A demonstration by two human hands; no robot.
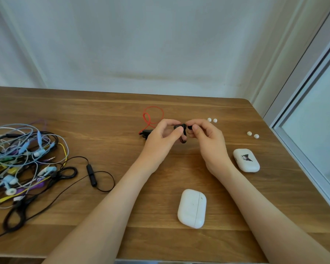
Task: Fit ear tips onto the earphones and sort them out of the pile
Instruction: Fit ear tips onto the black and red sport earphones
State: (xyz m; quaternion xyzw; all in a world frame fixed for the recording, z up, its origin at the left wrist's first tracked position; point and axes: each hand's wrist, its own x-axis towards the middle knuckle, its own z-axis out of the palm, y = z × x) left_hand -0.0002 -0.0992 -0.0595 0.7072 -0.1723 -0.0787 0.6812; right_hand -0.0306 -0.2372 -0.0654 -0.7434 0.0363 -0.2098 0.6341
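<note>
Left forearm [95, 216] and right forearm [271, 212] rise from the near edge, flanking a closed white charging case [192, 208]. Fingers [176, 132] of the left hand [160, 139] pinch a black earphone [181, 128], held above the wooden surface [103, 115]. Fingers [195, 128] of the right hand [208, 139] pinch a small black ear tip [190, 127] against it. Its red cable [153, 115] loops on the surface behind the left hand. Two pairs of white ear tips [212, 120] lie to the right, near a cartoon-printed case [246, 160]. A pile of tangled earphones [23, 159] sits well apart at far left.
</note>
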